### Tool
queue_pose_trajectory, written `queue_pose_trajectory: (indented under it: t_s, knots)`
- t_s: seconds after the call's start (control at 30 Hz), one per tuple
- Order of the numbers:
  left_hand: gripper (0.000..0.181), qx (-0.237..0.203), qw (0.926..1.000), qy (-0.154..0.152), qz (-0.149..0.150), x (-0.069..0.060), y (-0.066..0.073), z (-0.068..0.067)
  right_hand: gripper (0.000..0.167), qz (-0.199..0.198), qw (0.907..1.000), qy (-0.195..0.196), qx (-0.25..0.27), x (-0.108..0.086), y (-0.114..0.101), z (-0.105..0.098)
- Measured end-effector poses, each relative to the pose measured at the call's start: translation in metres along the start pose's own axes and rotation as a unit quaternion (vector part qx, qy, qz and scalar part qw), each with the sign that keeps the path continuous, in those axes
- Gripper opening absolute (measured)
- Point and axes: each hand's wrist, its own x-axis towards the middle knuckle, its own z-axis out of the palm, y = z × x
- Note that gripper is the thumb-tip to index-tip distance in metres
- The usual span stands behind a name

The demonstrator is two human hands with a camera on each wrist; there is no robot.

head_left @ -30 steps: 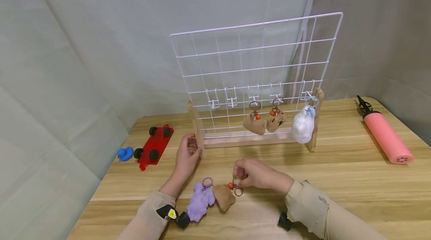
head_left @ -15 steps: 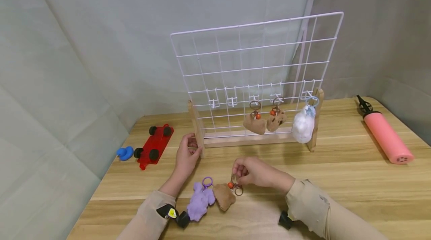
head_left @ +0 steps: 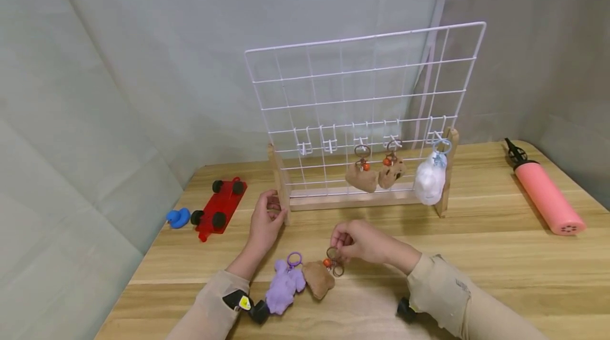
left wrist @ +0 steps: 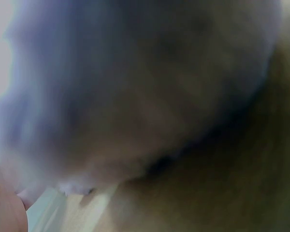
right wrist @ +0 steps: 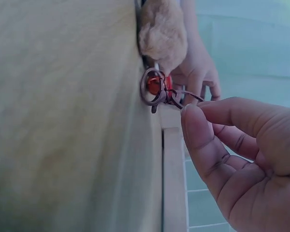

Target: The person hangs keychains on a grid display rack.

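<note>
In the head view my left hand (head_left: 266, 221) holds the left wooden end post (head_left: 279, 184) of a white wire grid rack (head_left: 362, 72), thumb in front. My right hand (head_left: 363, 242) pinches a metal ring of a brown plush keychain (head_left: 318, 279) lying on the table; the right wrist view shows thumb and forefinger on the raised ring (right wrist: 188, 94). A second ring (right wrist: 146, 87) and a red-orange bell (right wrist: 155, 85) hang beside it. Left of the brown plush lies a purple plush keychain (head_left: 285, 287) with a purple ring. A close blurred shape fills most of the left wrist view.
Two brown plush keychains (head_left: 361, 177) and a white one (head_left: 430, 178) hang from rack hooks. Two left hooks (head_left: 330, 140) bear nothing. A red toy car (head_left: 220, 209) and blue duck (head_left: 178, 218) lie left; a pink pump (head_left: 548, 197) lies right.
The ring in my right fingers has tipped up and shows more plainly than a second ago. The head view has shifted slightly. My left hand stays at the post.
</note>
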Motion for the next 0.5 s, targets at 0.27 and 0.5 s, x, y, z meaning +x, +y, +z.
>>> queue_pose_trajectory:
  t_s: [0.27,0.5]
  knots:
    - [0.046,-0.006,0.9999,0.002,-0.009,0.0,0.001,0.0,0.002,0.001,0.9999,-0.001,0.016,-0.001,-0.008,-0.005]
    - [0.047,-0.004,0.9999,0.002,-0.013,0.001,0.0,0.0,0.005,-0.019,0.9996,0.002,0.02,-0.004,-0.015,-0.013]
